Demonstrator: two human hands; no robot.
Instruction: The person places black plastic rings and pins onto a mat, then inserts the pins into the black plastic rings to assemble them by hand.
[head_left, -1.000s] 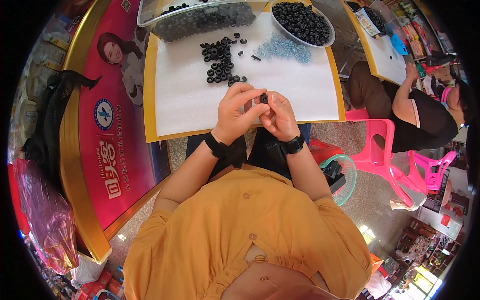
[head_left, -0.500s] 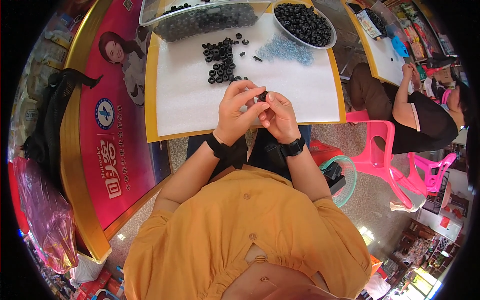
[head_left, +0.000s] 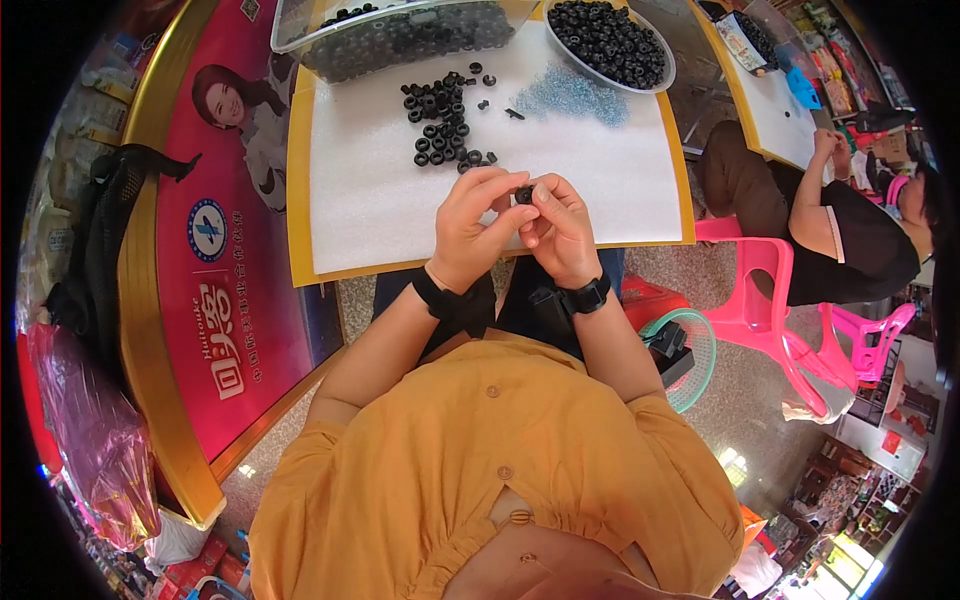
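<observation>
Both hands (head_left: 515,225) unmoved, gripping ring (head_left: 524,195).

Bright daylight, sharp centre, fisheye-warped edges

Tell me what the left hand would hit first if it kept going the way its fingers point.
The left hand points up and slightly right across the white pad. Past the small black ring it pinches with the right hand, it would probably meet the loose black rings first, though depth is unclear.

I am seeing bright pink plastic chairs (head_left: 770,300) standing on speckled stone floor (head_left: 740,400), daylight glinting off it.
</observation>
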